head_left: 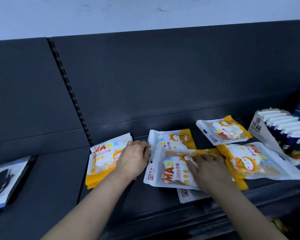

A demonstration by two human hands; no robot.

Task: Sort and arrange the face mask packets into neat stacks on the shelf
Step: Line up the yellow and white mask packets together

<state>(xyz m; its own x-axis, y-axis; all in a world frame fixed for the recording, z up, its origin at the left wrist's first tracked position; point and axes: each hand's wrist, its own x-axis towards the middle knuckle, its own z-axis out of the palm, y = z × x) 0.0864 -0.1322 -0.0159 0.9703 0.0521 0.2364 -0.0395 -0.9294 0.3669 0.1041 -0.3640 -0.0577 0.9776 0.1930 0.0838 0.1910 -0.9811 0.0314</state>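
From the head camera: spread loosely on the dark shelf (55, 172), orange-and-white mask packets. At left, a small stack (102, 153), partly covered by the left hand (133, 159), knuckles up, fingertips at the white edge of the middle packets; gripping or only touching, impossible to tell. On the top middle packet (170, 170), the right hand (210, 172), pressed flat, fingers straight and spread. Hands apart. Beside these, a right packet (255, 161), a back packet (223, 129) and a bottom packet (187, 194) peeking out in front. Far right, an open carton (260, 129); far left, a black-and-white packet (3, 179).
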